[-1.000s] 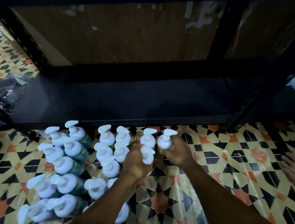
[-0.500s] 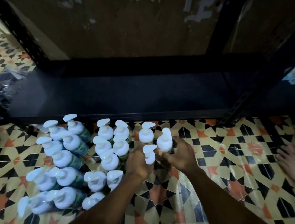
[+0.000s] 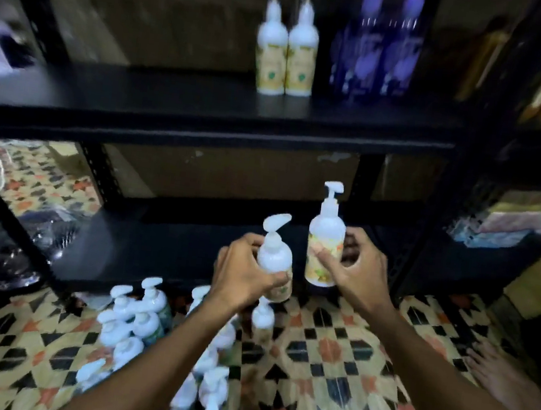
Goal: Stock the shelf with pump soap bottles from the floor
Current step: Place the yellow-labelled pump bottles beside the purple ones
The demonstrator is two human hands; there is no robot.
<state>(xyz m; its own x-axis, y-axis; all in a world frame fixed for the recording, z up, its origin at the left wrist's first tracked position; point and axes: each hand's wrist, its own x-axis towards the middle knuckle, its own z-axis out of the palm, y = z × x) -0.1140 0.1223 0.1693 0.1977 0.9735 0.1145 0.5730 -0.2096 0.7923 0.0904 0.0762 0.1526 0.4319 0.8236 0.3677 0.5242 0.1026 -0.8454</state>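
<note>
My left hand [image 3: 243, 274] grips a white pump soap bottle [image 3: 273, 255], tilted a little, in front of the lower black shelf [image 3: 143, 244]. My right hand [image 3: 361, 269] holds a second white pump bottle [image 3: 325, 241] with a yellow label, upright and slightly higher. Both bottles hang in the air above the floor. Several more white pump bottles [image 3: 134, 321] stand in rows on the patterned floor below my arms. On the upper black shelf [image 3: 205, 113] two matching white bottles [image 3: 286, 51] stand side by side.
Dark blue pump bottles [image 3: 380, 55] stand to the right of the white pair on the upper shelf. Black shelf posts [image 3: 426, 243] frame the bay. A neighbouring rack at right holds yellow and coloured goods [image 3: 530, 224]. A bare foot [image 3: 508, 383] rests on the tiled floor at right.
Both hands have lifted a bottle each off the floor, up to the lower shelf's height. My view has tilted up, bringing the upper shelf and its bottles into sight.
</note>
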